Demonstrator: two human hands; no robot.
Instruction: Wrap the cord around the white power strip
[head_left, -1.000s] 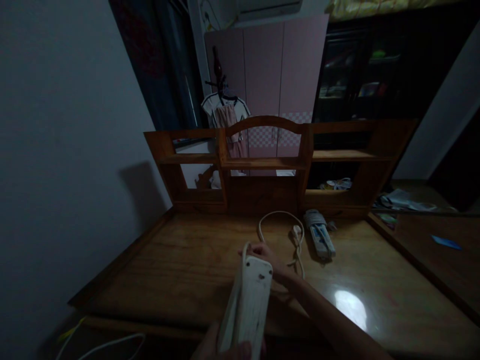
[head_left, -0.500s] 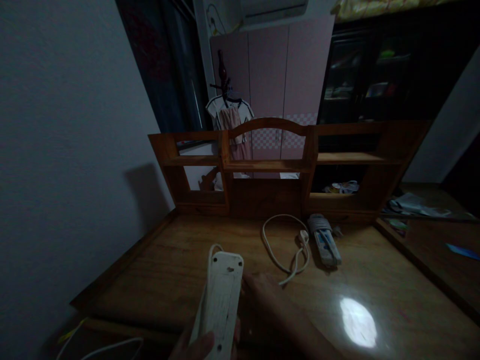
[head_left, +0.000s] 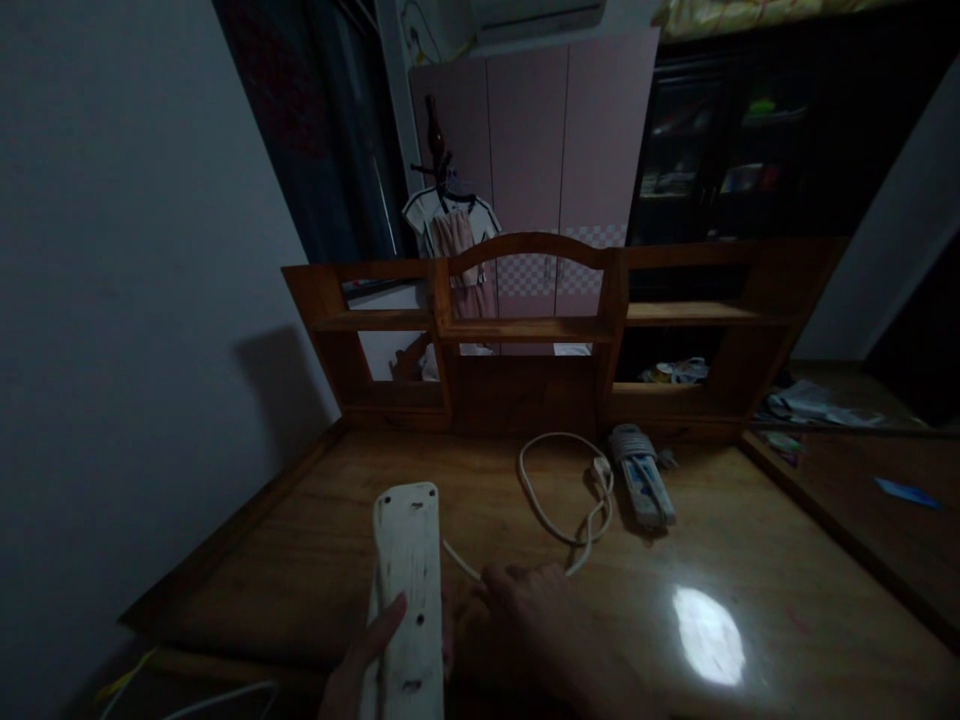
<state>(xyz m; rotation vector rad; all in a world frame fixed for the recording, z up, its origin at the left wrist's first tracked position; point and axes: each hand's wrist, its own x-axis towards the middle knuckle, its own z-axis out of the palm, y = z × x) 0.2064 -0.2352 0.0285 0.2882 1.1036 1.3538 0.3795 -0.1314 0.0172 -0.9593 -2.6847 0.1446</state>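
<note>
A white power strip point(head_left: 406, 590) is held upright over the near edge of the wooden desk point(head_left: 322, 540); my left hand point(head_left: 360, 660) is wrapped round its lower part, thumb on its face. My right hand point(head_left: 525, 615) sits just right of the strip, fingers curled on the strip's white cord point(head_left: 461, 560), which runs across the desk into a loop point(head_left: 559, 490) ending at a plug point(head_left: 600, 470). The room is dim.
A second power strip with its cord wound round it point(head_left: 641, 480) lies right of the loop. A wooden shelf unit point(head_left: 525, 330) stands along the desk's back. A wall is at left, a cluttered side table point(head_left: 862, 450) at right. A lamp glare point(head_left: 709, 635) shines on the desk.
The power strip has shifted left in my left hand. My right hand drew back from the strip's far end toward me and now holds the cord beside it.
</note>
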